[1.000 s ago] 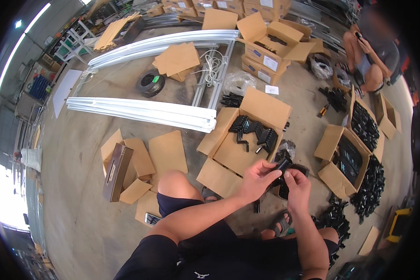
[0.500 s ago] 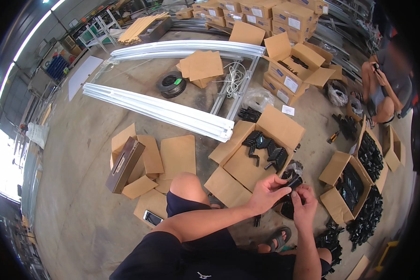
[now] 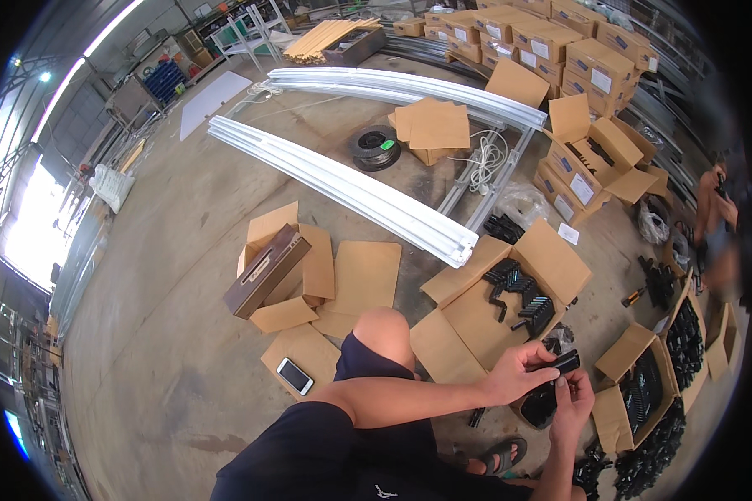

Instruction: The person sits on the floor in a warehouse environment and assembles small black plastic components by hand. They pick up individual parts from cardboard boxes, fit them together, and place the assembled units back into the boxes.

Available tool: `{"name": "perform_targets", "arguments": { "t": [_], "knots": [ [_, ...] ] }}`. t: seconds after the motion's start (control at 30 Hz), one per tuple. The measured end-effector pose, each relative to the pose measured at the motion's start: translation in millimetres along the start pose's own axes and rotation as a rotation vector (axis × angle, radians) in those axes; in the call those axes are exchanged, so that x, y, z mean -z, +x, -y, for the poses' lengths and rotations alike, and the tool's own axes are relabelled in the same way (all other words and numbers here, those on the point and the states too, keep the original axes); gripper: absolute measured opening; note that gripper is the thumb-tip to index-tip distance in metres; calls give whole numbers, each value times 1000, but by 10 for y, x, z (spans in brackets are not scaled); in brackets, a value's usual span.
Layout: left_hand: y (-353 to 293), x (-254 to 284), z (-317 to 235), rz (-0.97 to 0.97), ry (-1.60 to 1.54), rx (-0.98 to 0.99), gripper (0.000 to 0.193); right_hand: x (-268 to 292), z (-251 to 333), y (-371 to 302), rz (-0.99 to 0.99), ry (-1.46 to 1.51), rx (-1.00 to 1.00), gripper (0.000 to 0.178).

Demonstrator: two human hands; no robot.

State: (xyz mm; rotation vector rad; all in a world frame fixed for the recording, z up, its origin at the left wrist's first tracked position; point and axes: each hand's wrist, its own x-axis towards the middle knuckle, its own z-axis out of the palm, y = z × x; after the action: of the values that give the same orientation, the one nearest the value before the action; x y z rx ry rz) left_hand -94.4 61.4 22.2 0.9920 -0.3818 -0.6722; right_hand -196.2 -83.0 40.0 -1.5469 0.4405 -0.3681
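A short black tube-like part (image 3: 567, 361) is between my hands. The fingers and thumb of my left hand (image 3: 520, 375) are closed on its near-left end. My right hand (image 3: 574, 404) pinches at its underside, just below; a smaller piece there may be hidden by the fingers. Beyond my hands lies an open cardboard box (image 3: 468, 321), with black angled parts (image 3: 522, 292) laid in rows inside. Under my hands is a dark container of black pieces (image 3: 538, 407), partly covered by my fingers.
At right stands another open carton (image 3: 614, 417) of black parts, beside loose black piles (image 3: 656, 455). Long white metal profiles (image 3: 342, 188) cross the floor ahead. A phone (image 3: 295, 376) rests on cardboard to my left, near a brown box (image 3: 267, 271). Another person (image 3: 717, 221) sits at far right.
The view has turned left, so the scene sits further right in the picture. Both hands stay on the black part, which now lies more level, with its free end pointing right.
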Motion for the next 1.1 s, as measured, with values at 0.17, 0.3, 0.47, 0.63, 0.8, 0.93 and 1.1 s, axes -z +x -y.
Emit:
{"name": "perform_targets", "arguments": {
  "t": [0.17,0.3,0.47,0.63,0.8,0.93,1.1],
  "knots": [
    [6,26,49,-12,-40,7,17,-3,-38,-1,4,-152,158,4],
    [14,28,68,8,-14,2,16,49,-90,30,7,-182,151,3],
    [15,20,47,-9,-14,-1,17,-22,2,-4,-31,-91,82,6],
    [13,26,27,-4,-24,16,17,-29,-50,8,-44,-179,190,10],
    [8,-6,21,9,-39,-9,17,-35,-59,-13,-32,-135,157,12],
    [20,-1,-13,16,-33,8,16,-67,-59,-16,-34,-92,156,12],
    [33,4,-12,28,12,-2,18,1,-114,14,-33,-237,202,8]
  ]
}}
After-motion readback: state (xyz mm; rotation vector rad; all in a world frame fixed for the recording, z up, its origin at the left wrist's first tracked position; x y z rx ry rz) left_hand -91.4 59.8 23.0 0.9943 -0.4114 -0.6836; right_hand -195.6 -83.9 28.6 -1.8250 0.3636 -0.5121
